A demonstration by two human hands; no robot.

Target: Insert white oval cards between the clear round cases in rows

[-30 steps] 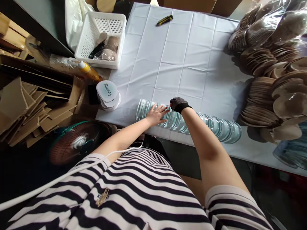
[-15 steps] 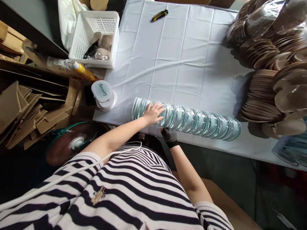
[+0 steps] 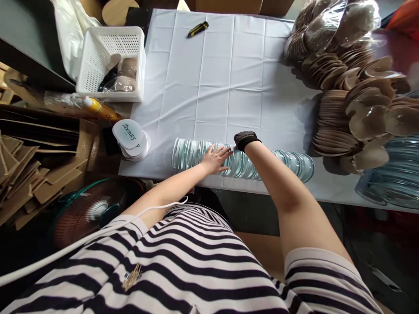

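Along the near edge of the table lies a long row of nested clear plastic shells (image 3: 186, 155), greenish at their rims. My left hand (image 3: 214, 160), bare, rests on top of the row with its fingers spread. Just past the far side of the row is my right hand (image 3: 246, 139), in a black glove, with its forearm crossing over the shells. Its fingers look curled, and whatever may be in them is hidden. To the left stands a small pile of white rounded cards (image 3: 128, 133) with "beauty" printed on the top one.
A white basket (image 3: 139, 78) with beige cups stands at the back left, and a yellow-black box cutter (image 3: 198, 29) lies at the back. Stacks of beige cups (image 3: 330, 122) and more clear shells (image 3: 393, 174) fill the right side. A fan (image 3: 94, 213) is below left.
My right hand has risen from the near side of the row, crossing over it to the far side. My left hand stays spread on the shells. The view has shifted a little.
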